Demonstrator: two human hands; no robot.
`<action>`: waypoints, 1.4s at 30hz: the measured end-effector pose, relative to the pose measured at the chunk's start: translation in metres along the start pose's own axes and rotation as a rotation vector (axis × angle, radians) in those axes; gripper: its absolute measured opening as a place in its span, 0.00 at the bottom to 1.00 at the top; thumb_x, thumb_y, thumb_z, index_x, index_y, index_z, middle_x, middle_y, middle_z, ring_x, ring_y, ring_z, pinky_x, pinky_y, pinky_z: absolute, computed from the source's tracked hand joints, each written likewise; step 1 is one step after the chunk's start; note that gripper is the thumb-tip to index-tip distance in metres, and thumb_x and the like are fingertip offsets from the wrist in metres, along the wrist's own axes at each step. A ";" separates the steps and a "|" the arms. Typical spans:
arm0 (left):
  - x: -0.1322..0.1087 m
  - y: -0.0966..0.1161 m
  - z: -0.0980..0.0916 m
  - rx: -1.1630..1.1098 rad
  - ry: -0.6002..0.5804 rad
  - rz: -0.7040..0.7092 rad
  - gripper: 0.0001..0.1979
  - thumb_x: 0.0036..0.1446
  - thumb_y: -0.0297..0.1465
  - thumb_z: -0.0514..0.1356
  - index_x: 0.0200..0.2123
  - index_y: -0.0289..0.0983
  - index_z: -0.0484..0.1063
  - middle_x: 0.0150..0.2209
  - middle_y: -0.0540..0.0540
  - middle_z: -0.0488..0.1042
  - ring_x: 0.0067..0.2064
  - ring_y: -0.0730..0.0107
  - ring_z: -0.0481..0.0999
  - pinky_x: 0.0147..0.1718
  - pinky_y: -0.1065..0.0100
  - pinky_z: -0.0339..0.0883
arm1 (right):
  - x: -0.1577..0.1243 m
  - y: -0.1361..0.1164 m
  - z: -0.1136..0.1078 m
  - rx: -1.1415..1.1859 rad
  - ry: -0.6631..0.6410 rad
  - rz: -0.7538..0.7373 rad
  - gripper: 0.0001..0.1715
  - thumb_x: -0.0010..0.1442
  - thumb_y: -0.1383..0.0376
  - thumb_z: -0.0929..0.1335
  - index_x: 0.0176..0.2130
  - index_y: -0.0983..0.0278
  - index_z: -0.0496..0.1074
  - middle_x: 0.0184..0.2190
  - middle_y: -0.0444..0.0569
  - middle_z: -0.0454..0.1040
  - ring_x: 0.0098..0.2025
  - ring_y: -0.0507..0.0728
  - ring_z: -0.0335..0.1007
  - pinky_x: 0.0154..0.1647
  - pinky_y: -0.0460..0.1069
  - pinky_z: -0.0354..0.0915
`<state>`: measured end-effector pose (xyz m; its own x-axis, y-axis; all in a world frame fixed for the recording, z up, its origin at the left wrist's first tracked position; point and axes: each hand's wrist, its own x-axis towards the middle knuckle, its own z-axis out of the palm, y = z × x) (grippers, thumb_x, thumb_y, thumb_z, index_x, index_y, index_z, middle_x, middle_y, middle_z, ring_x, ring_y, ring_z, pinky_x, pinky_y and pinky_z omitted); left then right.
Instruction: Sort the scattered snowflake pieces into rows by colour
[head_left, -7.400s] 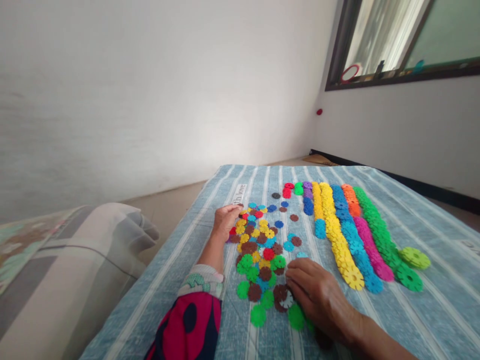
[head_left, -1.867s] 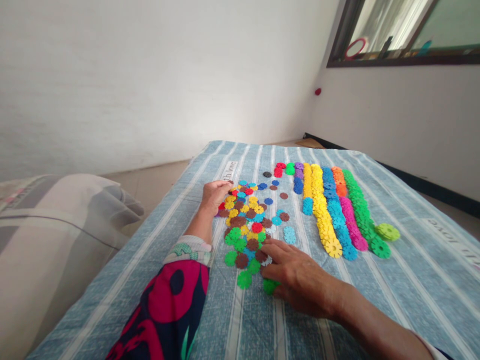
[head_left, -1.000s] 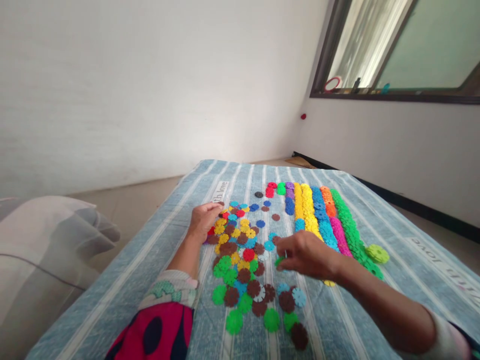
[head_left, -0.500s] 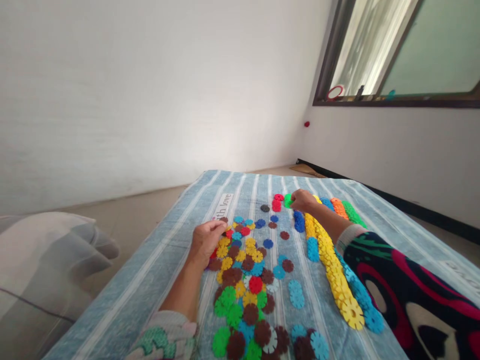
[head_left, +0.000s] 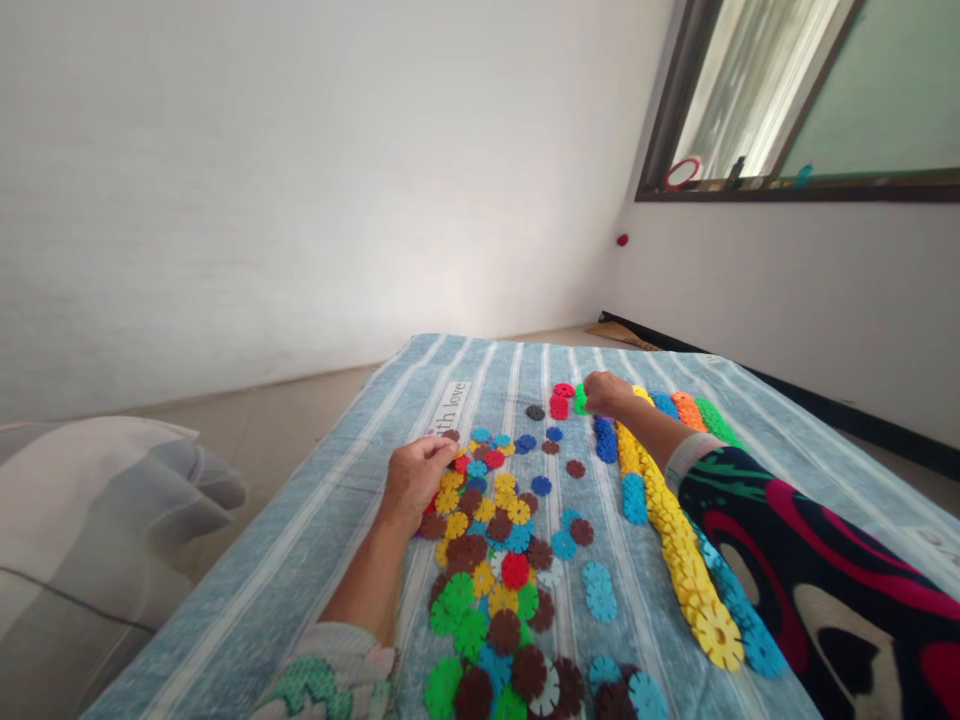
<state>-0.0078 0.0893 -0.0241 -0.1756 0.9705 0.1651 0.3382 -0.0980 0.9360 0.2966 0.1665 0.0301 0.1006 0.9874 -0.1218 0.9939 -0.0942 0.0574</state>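
Observation:
My left hand (head_left: 414,480) is at the left edge of a loose spread of notched plastic discs, thumb and fingers pinched together. A brown disc (head_left: 450,436) shows right at its fingertips; whether it is gripped is unclear. Yellow discs (head_left: 450,480) lie beside that hand. At the far side, my right hand (head_left: 607,393) is closed over a short green row of discs (head_left: 580,398), its fingertips hidden. Left of it are red discs (head_left: 559,407) and a dark grey disc (head_left: 535,412). Below the right wrist stretches a long yellow row of discs (head_left: 679,560).
Blue (head_left: 606,440), orange (head_left: 685,408) and green rows (head_left: 716,422) lie around the right forearm. A light-blue row (head_left: 750,620) runs along the yellow one. Everything rests on a striped blue cloth (head_left: 300,580). Sheer white fabric (head_left: 112,520) bulges at the left.
The view has shifted slightly, so the cloth and discs appear a little further right. My right hand stays at the green row, covering slightly more of it. My left hand keeps its pinch.

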 end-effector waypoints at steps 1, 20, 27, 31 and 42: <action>0.001 0.000 0.000 0.002 0.006 0.007 0.14 0.41 0.40 0.62 0.26 0.36 0.79 0.25 0.49 0.78 0.34 0.62 0.75 0.33 0.69 0.66 | -0.003 0.000 -0.002 -0.009 0.013 0.000 0.17 0.65 0.60 0.67 0.51 0.64 0.68 0.49 0.52 0.69 0.46 0.59 0.70 0.44 0.57 0.69; 0.002 0.004 0.008 -0.069 0.030 -0.002 0.14 0.35 0.38 0.64 0.25 0.35 0.79 0.24 0.49 0.77 0.30 0.66 0.74 0.32 0.69 0.66 | -0.241 0.010 0.013 0.274 -0.130 -0.505 0.06 0.57 0.67 0.70 0.37 0.61 0.77 0.29 0.42 0.76 0.30 0.50 0.71 0.29 0.42 0.59; 0.005 0.000 0.010 -0.086 0.022 0.012 0.15 0.34 0.38 0.65 0.26 0.34 0.79 0.25 0.48 0.77 0.30 0.66 0.74 0.31 0.69 0.67 | -0.294 0.000 0.037 0.468 -0.186 -0.530 0.09 0.57 0.71 0.67 0.33 0.59 0.77 0.28 0.41 0.77 0.31 0.51 0.72 0.32 0.43 0.58; 0.005 0.000 0.010 -0.095 0.020 0.011 0.16 0.34 0.39 0.65 0.26 0.34 0.79 0.25 0.48 0.77 0.30 0.66 0.74 0.32 0.69 0.67 | -0.309 -0.011 0.040 0.420 -0.201 -0.511 0.05 0.57 0.65 0.68 0.34 0.56 0.75 0.29 0.40 0.77 0.32 0.54 0.74 0.31 0.45 0.58; 0.005 -0.002 0.011 -0.095 0.010 0.036 0.15 0.35 0.38 0.64 0.27 0.33 0.79 0.24 0.49 0.76 0.29 0.68 0.73 0.31 0.70 0.66 | -0.316 -0.015 0.051 0.150 -0.157 -0.482 0.08 0.54 0.61 0.69 0.36 0.60 0.73 0.32 0.46 0.79 0.35 0.59 0.75 0.27 0.48 0.50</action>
<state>0.0006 0.0964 -0.0284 -0.1745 0.9638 0.2018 0.2555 -0.1536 0.9545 0.2519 -0.1511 0.0173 -0.3758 0.8931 -0.2474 0.9233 0.3378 -0.1830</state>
